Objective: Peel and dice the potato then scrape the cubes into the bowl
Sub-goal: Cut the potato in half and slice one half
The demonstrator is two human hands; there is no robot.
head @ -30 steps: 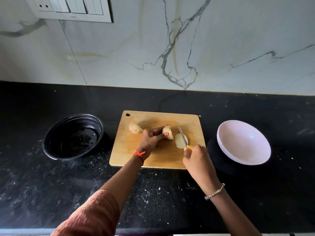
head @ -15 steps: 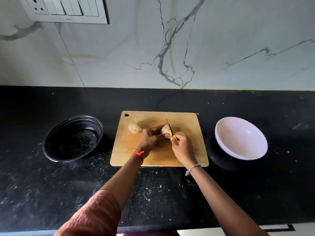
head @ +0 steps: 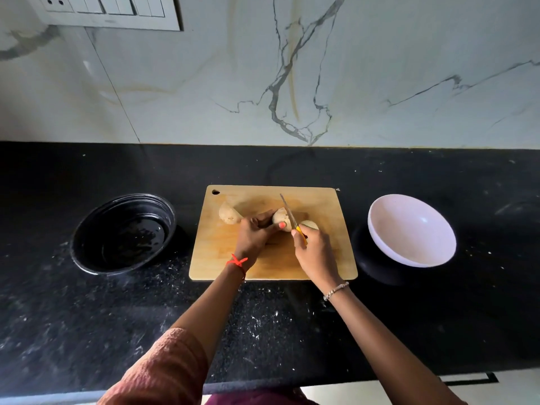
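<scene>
The knife [head: 287,212] pointed its tip toward 11 o'clock, and its long axis ran from your right hand [head: 314,252] across the potato [head: 280,215] in the middle of the board [head: 324,258]. Your right hand was curled around the yellow handle. Your left hand [head: 253,238] pinched the potato from 8 o'clock. A slice [head: 310,224] lay just at 3 o'clock of the blade. The bowl [head: 403,241] stood at 3 o'clock of the board.
</scene>
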